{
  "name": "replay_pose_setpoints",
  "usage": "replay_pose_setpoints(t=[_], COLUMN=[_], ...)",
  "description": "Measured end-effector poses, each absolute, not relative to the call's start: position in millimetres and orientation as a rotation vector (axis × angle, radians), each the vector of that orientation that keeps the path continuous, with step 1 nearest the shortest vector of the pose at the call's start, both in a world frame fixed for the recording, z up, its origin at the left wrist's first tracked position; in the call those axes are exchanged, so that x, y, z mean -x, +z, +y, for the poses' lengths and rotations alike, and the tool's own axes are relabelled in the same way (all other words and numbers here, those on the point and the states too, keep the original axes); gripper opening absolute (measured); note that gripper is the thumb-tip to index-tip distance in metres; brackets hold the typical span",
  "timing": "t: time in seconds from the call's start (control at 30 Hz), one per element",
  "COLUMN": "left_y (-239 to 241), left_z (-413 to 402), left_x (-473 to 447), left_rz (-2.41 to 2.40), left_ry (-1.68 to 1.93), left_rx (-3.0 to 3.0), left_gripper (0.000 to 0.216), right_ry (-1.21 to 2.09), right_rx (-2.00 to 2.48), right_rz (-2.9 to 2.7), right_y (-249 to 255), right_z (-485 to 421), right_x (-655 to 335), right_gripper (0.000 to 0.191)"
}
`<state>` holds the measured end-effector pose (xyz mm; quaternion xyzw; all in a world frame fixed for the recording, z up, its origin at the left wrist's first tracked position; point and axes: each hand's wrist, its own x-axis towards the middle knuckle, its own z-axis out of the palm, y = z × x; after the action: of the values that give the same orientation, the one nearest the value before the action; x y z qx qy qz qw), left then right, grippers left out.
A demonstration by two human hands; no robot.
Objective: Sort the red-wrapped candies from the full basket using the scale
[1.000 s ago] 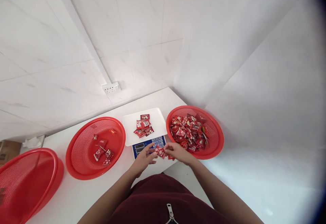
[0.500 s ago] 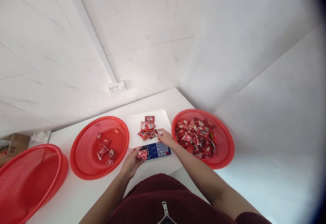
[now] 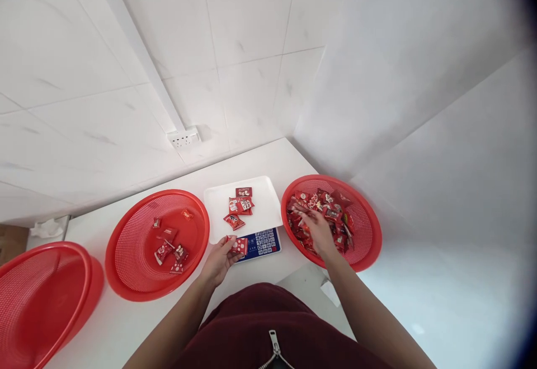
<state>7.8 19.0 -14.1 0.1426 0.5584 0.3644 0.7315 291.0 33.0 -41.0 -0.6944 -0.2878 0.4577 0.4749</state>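
Observation:
My left hand (image 3: 218, 261) is closed on a red snack packet with white dots (image 3: 240, 246), over the lower left of the blue scale keypad (image 3: 265, 242). On the white scale tray (image 3: 266, 193) lie a small dark red packet (image 3: 244, 192), a red-and-white packet (image 3: 240, 206) partly covering another, and a red packet (image 3: 234, 222). My right hand (image 3: 321, 235) reaches over the right red basket (image 3: 371, 237), which holds a heap of red packets (image 3: 333, 214). Its fingers are smeared against the packets, so whether they grip one is unclear.
A middle red basket (image 3: 121, 257) contains several small packets (image 3: 168, 233). Further left stands another red basket (image 3: 86, 296), near a cardboard box (image 3: 14, 240) and crumpled white material (image 3: 49, 228). A wall socket (image 3: 183, 137) is above the white table (image 3: 235, 170).
My right hand has moved from the scale tray to the right basket. The dark red packet by its fingers is gone from the tray. My left hand still holds the dotted packet.

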Motion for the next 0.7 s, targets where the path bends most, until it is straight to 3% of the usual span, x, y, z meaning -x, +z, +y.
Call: replay_pose_setpoints(t=[0.13, 0.3, 0.47, 0.63, 0.7], left_y=[-11, -3, -12, -33, -38], left_z=[31, 59, 76, 71, 68], left_x=[-20, -41, -48, -24, -14], left_rz=[1.156, 1.134, 1.395, 1.853, 1.896], left_ry=[0.811, 0.870, 0.863, 0.624, 0.437], left_rx=[-0.442, -0.643, -0.978, -1.763, -1.942], left_gripper=[0.024, 0.029, 0.051, 0.035, 0.038], right_ry=[0.929, 1.113, 1.180, 1.200, 1.240], right_rx=[1.768, 1.723, 1.657, 1.659, 1.666], right_rz=[-0.491, -0.402, -0.568, -0.670, -0.693], right_y=[-45, -43, -35, -34, -35], right_z=[2, -6, -2, -7, -8], right_x=[-325, -314, -292, -288, -288], right_gripper=[0.068, 0.063, 0.062, 0.061, 0.056])
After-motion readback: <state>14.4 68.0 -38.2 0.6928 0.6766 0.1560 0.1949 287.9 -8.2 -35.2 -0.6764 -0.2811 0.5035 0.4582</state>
